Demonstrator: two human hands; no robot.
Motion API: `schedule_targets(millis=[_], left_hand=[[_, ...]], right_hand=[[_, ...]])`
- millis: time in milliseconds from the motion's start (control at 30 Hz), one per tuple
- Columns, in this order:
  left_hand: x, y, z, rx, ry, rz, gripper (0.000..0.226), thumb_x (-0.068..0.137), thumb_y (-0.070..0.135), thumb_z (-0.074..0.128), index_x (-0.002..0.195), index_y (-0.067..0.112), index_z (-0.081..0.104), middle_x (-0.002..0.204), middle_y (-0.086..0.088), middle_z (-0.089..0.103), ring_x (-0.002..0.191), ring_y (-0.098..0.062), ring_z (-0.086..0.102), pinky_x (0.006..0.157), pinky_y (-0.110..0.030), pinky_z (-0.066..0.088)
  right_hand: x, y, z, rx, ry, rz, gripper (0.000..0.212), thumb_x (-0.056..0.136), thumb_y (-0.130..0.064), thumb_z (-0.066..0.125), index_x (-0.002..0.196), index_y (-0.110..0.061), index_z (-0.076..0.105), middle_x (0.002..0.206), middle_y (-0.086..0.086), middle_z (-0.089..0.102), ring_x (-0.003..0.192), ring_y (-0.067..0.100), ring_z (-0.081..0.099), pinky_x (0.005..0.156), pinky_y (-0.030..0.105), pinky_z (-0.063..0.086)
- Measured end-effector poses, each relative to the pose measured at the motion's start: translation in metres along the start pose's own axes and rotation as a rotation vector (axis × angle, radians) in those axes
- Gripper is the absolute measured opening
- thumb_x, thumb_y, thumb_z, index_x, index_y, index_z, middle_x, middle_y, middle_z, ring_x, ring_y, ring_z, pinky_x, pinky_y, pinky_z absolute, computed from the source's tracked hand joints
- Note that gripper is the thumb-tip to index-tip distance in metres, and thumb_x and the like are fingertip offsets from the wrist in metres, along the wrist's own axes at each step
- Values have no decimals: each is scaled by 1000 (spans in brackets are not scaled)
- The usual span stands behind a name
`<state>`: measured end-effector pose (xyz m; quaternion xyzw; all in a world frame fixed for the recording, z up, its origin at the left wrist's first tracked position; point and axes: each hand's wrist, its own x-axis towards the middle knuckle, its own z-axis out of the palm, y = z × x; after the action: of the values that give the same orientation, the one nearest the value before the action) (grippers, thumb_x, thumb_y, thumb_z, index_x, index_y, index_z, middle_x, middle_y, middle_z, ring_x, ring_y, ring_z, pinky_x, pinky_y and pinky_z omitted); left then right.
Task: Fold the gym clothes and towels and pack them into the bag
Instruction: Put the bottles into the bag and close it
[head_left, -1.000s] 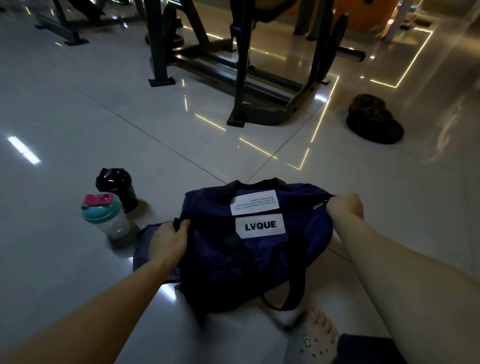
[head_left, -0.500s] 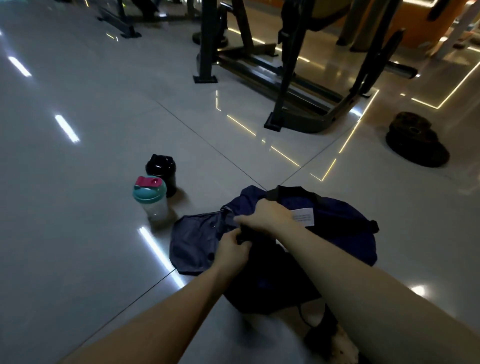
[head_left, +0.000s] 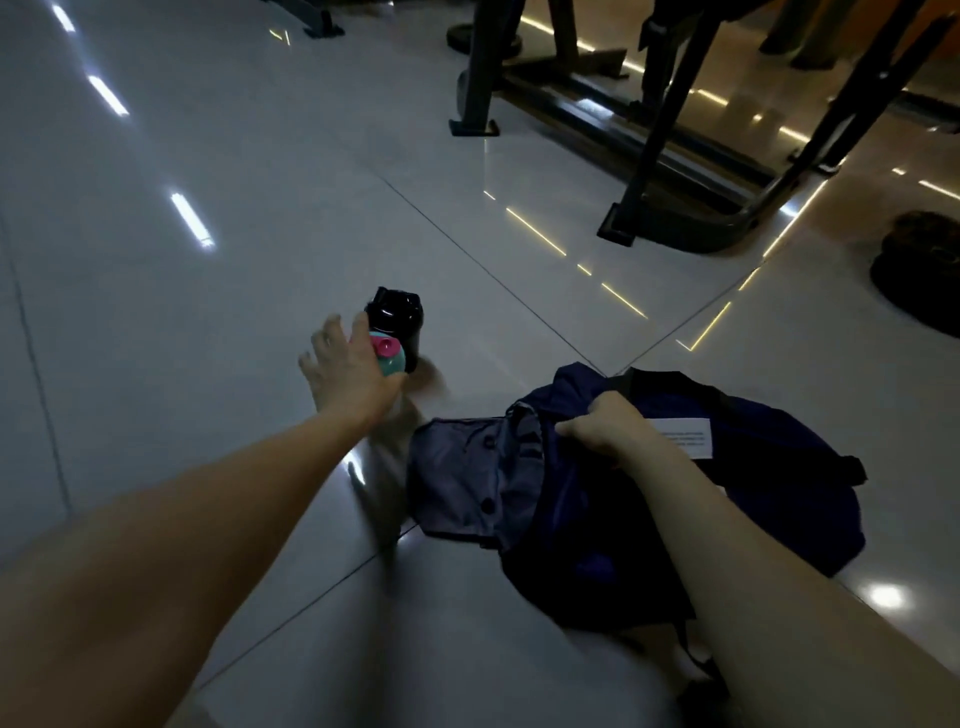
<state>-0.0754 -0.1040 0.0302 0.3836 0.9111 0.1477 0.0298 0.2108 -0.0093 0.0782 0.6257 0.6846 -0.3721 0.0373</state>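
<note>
Head view is showing me the left hand (head_left: 348, 374), fingers spread and empty, hovering over the teal-capped bottle (head_left: 390, 359), while the right hand (head_left: 602, 428) is gripping the navy bag (head_left: 769, 499) at its mouth on the floor (head_left: 208, 415), a grey garment (head_left: 457, 483) touching it; I am advising holding that mouth wide.

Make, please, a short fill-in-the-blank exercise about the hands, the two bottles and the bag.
1. The right hand grips the ____, which is navy.
2. The left hand, fingers spread, is at the teal-lidded bottle, whose cap is ____.
3. The second bottle, behind it, is ____.
Missing words: bag; pink; black.
</note>
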Motion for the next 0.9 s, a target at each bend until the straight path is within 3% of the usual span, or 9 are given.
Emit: schedule_targets(millis=[67,167,300,433,533,700,800,900], left_hand=[[19,-3,6,36,-131,-36,117,68,67,79,157,27,14,161,-15,18,144,-40,25,110,-58,30],[33,0,18,17,-198,-74,124,66,74,77,158,31,4,152,-18,29,134,-43,37,103,-56,40],[31,2,31,-90,-177,-110,105,71,60,81,152,29,23,135,-18,38,120,-44,48,94,-50,47],[19,8,22,-124,-91,-18,82,65,57,82,131,27,43,120,-14,43,105,-41,56,82,-43,49],[0,25,12,-239,-73,87,81,65,61,79,131,31,44,118,-10,45,98,-34,59,85,-40,50],[-41,56,17,-575,-258,173,86,61,63,85,133,33,47,122,-3,48,104,-18,57,98,-32,49],[-59,70,29,-725,-291,153,83,59,56,87,128,32,48,121,-3,49,106,-20,59,98,-36,53],[-69,81,34,-711,-277,213,81,63,52,85,130,33,44,121,-2,45,107,-22,58,96,-37,52]], right_hand=[[4,4,-2,31,7,10,37,85,-28,77,73,-14,44,73,6,47,68,24,51,57,31,40],[8,10,-5,53,-12,27,36,86,-29,76,75,-16,44,78,7,50,73,26,54,62,33,44],[8,16,-9,55,-31,51,32,87,-27,76,77,-12,49,82,11,53,76,29,56,62,35,47],[6,14,-13,83,-52,34,25,89,-22,73,79,-11,52,86,15,58,80,32,61,66,38,51],[2,11,-16,126,-86,26,19,89,-18,71,84,-9,55,92,18,61,89,35,65,73,42,56],[-11,10,-24,186,-111,18,13,92,-13,68,86,-8,57,88,16,58,76,28,58,65,36,49],[-19,14,-30,221,-101,1,18,92,-12,67,82,-9,52,84,16,53,73,27,53,63,36,44],[-24,21,-33,270,-88,-44,31,93,-10,66,73,-13,43,76,11,44,64,21,45,58,33,38]])
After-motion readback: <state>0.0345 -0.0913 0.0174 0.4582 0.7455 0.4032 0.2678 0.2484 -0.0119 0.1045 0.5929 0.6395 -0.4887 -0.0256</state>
